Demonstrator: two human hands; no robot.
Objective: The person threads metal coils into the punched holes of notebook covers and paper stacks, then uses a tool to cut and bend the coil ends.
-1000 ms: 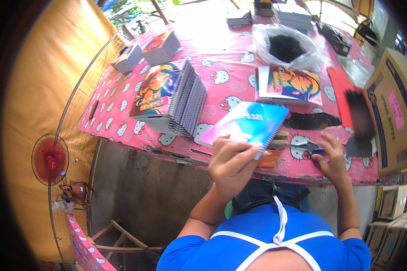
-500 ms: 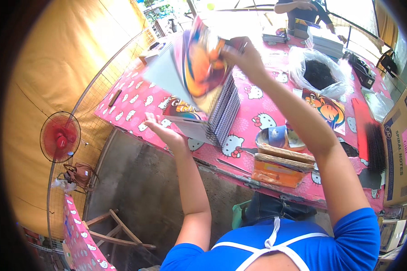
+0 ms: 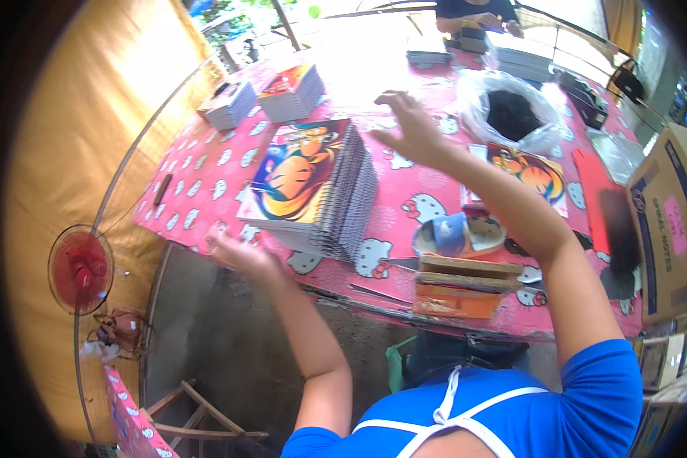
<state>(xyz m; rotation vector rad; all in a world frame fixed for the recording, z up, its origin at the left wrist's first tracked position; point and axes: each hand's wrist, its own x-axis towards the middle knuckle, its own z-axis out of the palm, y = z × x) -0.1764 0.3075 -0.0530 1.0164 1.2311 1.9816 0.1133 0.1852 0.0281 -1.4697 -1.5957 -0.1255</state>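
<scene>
A stack of spiral-bound notebooks (image 3: 298,175) stands on the pink patterned tablecloth, its coiled edges on the right and a colourful cartoon cover on top. My left hand (image 3: 240,253), slightly blurred, is just off the stack's near left corner with its fingers apart and nothing in it. Up and to the right of the stack, my right hand (image 3: 412,130) hovers over the table, empty, with thumb and fingers spread. Below my right forearm lies another notebook (image 3: 530,175) with a similar cover, partly hidden by the arm.
Two smaller notebook stacks (image 3: 290,91) are at the far left. A plastic bag of black coils (image 3: 511,114), a cardboard box (image 3: 672,229) and black spiral bindings (image 3: 620,229) stand on the right. A wooden block holder (image 3: 466,290) sits at the near edge. Another person (image 3: 477,19) works across the table.
The notebook that my right hand held in the air now lies on the stack, let go. My right hand has lifted off empty; my left hand has moved left and down.
</scene>
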